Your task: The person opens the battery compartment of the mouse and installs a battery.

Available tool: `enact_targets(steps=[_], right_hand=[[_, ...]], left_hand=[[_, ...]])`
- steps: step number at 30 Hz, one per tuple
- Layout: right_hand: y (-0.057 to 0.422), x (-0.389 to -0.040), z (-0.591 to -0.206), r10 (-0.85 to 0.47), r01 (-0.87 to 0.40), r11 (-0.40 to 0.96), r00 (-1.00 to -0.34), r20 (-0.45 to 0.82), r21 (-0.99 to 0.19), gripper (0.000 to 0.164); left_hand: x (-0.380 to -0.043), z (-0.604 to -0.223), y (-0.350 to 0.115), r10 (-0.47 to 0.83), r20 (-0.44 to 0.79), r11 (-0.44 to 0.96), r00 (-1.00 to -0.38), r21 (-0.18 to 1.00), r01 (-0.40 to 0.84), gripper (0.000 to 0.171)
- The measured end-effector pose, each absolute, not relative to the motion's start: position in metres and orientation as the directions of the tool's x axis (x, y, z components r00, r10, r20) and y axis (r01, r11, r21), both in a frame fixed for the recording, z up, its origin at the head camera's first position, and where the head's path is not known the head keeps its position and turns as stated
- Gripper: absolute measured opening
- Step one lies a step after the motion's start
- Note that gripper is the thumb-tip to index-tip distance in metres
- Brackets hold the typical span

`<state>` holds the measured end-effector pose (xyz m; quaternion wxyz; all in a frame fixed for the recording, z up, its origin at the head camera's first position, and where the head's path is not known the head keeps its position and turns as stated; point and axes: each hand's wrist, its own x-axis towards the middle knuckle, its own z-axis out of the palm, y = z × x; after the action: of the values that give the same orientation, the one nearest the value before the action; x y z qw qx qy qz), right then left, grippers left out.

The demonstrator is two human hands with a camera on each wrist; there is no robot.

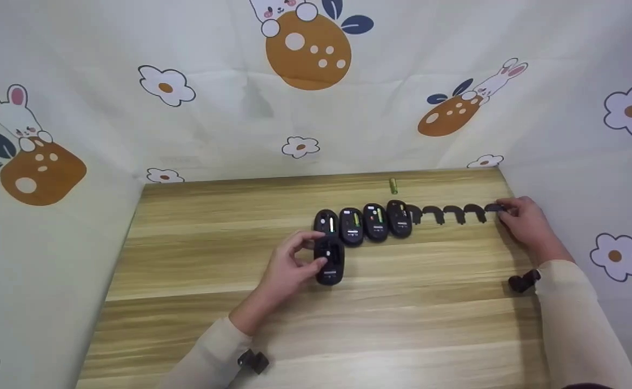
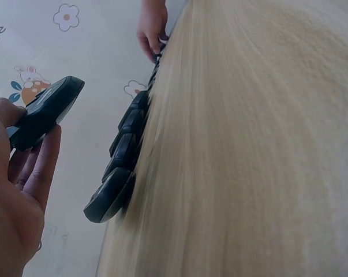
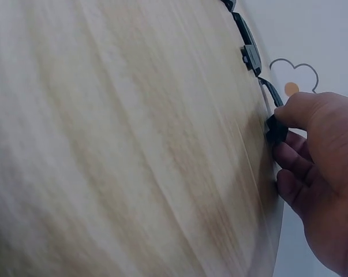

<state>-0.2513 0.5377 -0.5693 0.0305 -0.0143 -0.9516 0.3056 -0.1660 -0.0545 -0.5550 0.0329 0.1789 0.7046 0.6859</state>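
My left hand (image 1: 293,265) grips a black computer mouse (image 1: 331,273) by its side, underside up, its battery bay uncovered. In the left wrist view this mouse (image 2: 49,109) is held above the table. Behind it, several black mice (image 1: 376,222) lie belly up in a row, with batteries showing in some bays. Far to the right, my right hand (image 1: 526,220) pinches a black battery cover (image 1: 494,207) at the end of a line of similar covers (image 1: 453,213). The right wrist view shows thumb and fingers on that cover (image 3: 276,130), low at the table.
A loose green battery (image 1: 393,186) lies behind the rightmost mouse. The wooden table (image 1: 213,227) meets a patterned cloth (image 1: 229,119) at its back and sides. Small dark cameras (image 1: 253,361) are strapped at both wrists.
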Motion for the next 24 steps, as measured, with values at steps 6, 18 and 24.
enact_targets(steps=[6,18,24], right_hand=[[0.5376,-0.2525,-0.5718,0.05,0.005,0.816,-0.997,0.062,-0.578,0.032],[0.5393,-0.2535,-0.5748,0.053,-0.001,0.8,-0.996,0.072,-0.599,0.032],[0.5334,-0.2506,-0.5722,0.139,0.066,0.755,-0.988,0.062,-0.652,0.038]], left_hand=[[-0.1664,-0.5556,-0.055,0.298,0.2,0.003,-0.934,0.978,0.21,0.05],[-0.1669,-0.5554,-0.0557,0.297,0.205,-0.005,-0.933,0.977,0.213,0.05],[-0.1667,-0.5547,-0.0555,0.294,0.218,0.009,-0.931,0.973,0.23,0.049]])
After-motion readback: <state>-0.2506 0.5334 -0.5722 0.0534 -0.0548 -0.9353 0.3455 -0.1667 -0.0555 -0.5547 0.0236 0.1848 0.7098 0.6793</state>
